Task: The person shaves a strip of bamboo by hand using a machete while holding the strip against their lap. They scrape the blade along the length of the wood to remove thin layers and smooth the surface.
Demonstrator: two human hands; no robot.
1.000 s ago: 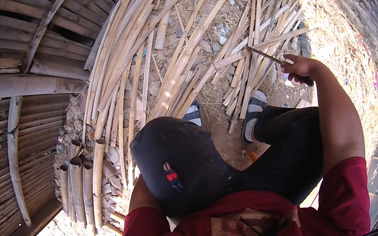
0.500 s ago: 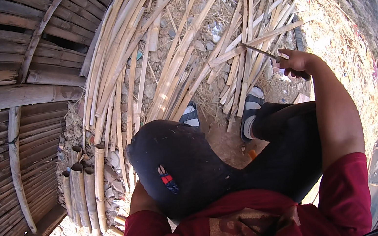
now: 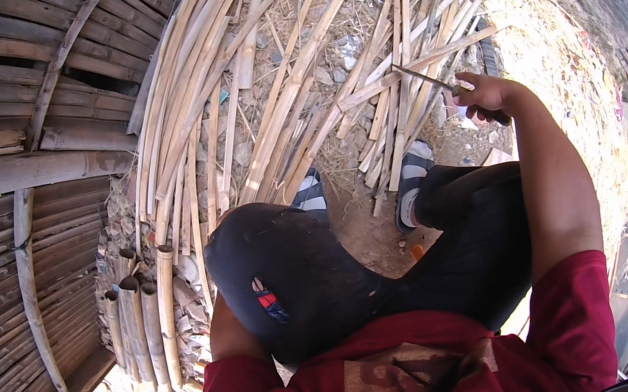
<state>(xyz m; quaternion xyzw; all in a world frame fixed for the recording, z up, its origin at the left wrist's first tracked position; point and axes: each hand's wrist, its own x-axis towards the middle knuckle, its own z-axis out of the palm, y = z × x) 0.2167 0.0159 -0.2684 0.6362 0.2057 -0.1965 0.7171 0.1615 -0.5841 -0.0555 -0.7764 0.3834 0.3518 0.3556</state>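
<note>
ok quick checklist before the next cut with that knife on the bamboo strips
1. Right hand closed round the knife: ok.
2. Left hand in view and away from the blade: cannot tell, hidden under the black cap.
3. Feet away from the blade: ok, striped shoe sits below it.
4. Split bamboo strips within reach: ok, fanned out ahead.
5. Blade edge condition: cannot tell, too thin to see.

Split bamboo strips point(image 3: 291, 101) cover the stony ground point(image 3: 336, 77).
</note>
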